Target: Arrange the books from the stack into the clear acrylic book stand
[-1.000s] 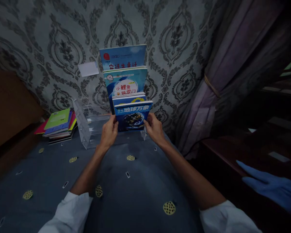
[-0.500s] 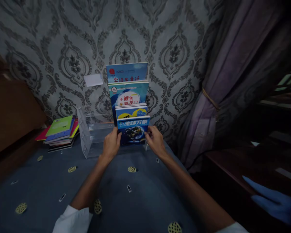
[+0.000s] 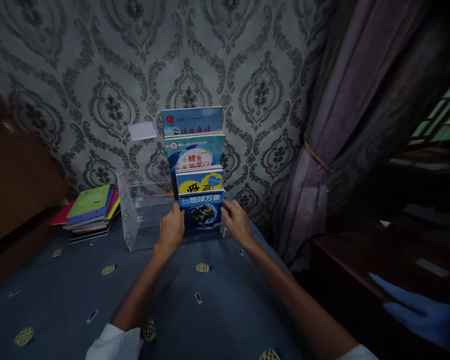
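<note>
A blue book with a globe on its cover (image 3: 201, 216) stands at the front of a clear tiered rack (image 3: 146, 220). My left hand (image 3: 171, 227) grips the book's left edge, fingers closed. On its right edge, my right hand (image 3: 237, 220) pinches it between thumb and fingers. Behind it rise a blue-and-yellow book (image 3: 200, 182), a teal book with a white oval (image 3: 195, 150) and, at the back, a taller blue book (image 3: 192, 120). The book's lower edge sits low at the rack's front; whether it rests on the bottom tier I cannot tell.
Left of the rack lies a stack of colourful books (image 3: 92, 207) on the dark blue patterned cloth (image 3: 165, 310). A white label (image 3: 142, 131) shows above the rack. Patterned wallpaper is behind; a tied purple curtain (image 3: 307, 200) hangs right, with a blue glove-like thing (image 3: 423, 315) at lower right.
The globe book has gone down in front of the blue-and-yellow book, showing more of that cover. Both hands stay on its edges. The whole view has shifted slightly.
</note>
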Demonstrator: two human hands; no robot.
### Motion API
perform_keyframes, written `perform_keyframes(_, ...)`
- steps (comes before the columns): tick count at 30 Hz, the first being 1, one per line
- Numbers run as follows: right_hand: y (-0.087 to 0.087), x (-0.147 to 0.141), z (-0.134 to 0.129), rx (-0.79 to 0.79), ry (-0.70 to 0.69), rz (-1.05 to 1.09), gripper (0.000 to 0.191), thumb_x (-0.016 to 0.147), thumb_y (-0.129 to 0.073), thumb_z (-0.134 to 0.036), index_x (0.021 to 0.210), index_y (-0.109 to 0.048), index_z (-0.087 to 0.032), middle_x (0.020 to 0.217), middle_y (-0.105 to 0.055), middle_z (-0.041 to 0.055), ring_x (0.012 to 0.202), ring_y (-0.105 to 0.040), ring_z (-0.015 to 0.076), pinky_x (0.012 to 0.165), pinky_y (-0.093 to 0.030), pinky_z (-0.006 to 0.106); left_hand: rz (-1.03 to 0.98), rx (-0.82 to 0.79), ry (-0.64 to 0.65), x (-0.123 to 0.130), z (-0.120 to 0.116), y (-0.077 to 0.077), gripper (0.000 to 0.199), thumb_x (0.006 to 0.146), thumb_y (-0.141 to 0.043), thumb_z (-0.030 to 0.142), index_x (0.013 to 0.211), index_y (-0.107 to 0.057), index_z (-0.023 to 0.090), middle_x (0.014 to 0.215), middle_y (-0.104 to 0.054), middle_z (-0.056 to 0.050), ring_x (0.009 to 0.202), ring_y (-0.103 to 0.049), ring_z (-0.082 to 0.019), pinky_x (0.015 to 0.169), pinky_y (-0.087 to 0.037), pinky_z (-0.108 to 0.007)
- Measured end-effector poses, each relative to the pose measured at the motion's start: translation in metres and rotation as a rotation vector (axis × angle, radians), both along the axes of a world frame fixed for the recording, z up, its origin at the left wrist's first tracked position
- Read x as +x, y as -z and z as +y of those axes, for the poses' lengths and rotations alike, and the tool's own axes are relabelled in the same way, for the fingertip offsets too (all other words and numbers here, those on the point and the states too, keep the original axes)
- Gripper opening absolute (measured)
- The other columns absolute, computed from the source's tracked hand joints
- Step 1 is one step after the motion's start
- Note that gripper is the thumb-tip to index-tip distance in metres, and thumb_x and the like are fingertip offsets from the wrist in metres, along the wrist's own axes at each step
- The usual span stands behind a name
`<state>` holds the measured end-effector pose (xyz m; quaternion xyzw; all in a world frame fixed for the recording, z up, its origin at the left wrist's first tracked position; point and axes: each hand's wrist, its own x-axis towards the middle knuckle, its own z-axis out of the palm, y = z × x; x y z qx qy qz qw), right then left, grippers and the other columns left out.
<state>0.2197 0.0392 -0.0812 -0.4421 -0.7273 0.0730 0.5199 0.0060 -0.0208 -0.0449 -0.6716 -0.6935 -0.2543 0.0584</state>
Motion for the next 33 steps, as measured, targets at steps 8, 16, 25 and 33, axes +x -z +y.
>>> perform_keyframes(8,0.002,-0.001,0.003,-0.004,-0.019,0.05,0.037,0.089,-0.047,-0.024,0.116,-0.073,-0.022,0.087,-0.061,0.0066,0.083,-0.062,0.026,0.077,-0.055,0.04,-0.116,-0.005,0.066,0.0,0.003,0.003,0.019,0.104,-0.035,0.018,0.113,-0.052,0.016,0.108,-0.072,-0.018,0.095,-0.072,-0.029,0.078,-0.048,-0.033)
perform_keyframes(16,0.003,-0.001,0.004,-0.024,-0.037,0.105,0.037,0.087,-0.05,-0.026,0.115,-0.072,-0.021,0.09,-0.063,0.0075,0.087,-0.064,0.0263,0.077,-0.055,0.041,-0.129,0.012,0.075,0.0,0.004,0.005,0.018,0.104,-0.035,0.017,0.111,-0.051,0.018,0.106,-0.072,-0.016,0.095,-0.072,-0.028,0.078,-0.048,-0.033)
perform_keyframes(25,0.004,0.001,0.008,-0.026,-0.047,0.128,0.036,0.085,-0.051,-0.025,0.112,-0.074,-0.019,0.093,-0.066,0.0087,0.086,-0.065,0.026,0.075,-0.057,0.041,-0.091,-0.025,0.047,0.001,0.004,0.004,0.02,0.105,-0.035,0.017,0.114,-0.052,0.016,0.107,-0.072,-0.015,0.095,-0.072,-0.026,0.078,-0.049,-0.032)
perform_keyframes(33,-0.004,-0.001,0.013,0.024,-0.049,0.159,0.038,0.09,-0.054,-0.038,0.12,-0.07,-0.019,0.101,-0.068,0.0119,0.09,-0.067,0.0278,0.078,-0.058,0.043,0.0,-0.081,0.015,0.0,-0.003,-0.011,0.026,0.106,-0.037,0.025,0.125,-0.052,0.014,0.112,-0.073,-0.016,0.103,-0.072,-0.03,0.082,-0.05,-0.035)
